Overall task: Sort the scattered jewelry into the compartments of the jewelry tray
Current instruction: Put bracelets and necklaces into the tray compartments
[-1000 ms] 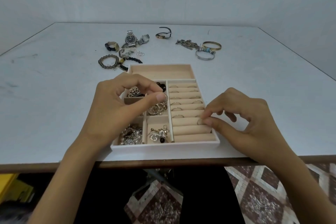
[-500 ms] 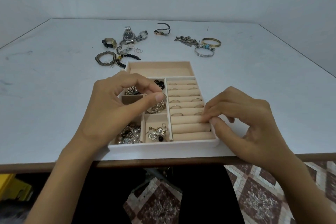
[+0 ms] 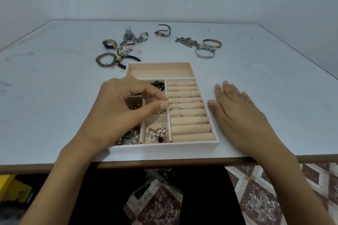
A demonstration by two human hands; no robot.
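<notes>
A beige jewelry tray (image 3: 164,149) sits at the table's near edge. Its right side has padded ring rolls (image 3: 190,128) holding several thin rings; its left compartments hold chains, pearls and black pieces. The long back compartment (image 3: 161,72) is bare. My left hand (image 3: 120,113) hovers over the left compartments and pinches a thin ring (image 3: 169,107) between thumb and forefinger, close to the ring rolls. My right hand (image 3: 239,113) lies flat on the table just right of the tray, fingers straight, holding nothing.
Loose jewelry lies beyond the tray: watches (image 3: 129,37), a black-strap watch (image 3: 109,44), bead bracelets (image 3: 106,59), a dark bangle (image 3: 163,31), a metal link chain (image 3: 186,42), a gold bangle (image 3: 212,43) and a silver bracelet (image 3: 204,54). Patterned floor lies below the table edge.
My right hand left the ring rolls, opened and moved right onto the table beside the tray. My left hand keeps pinching the ring and has shifted slightly toward the rolls.
</notes>
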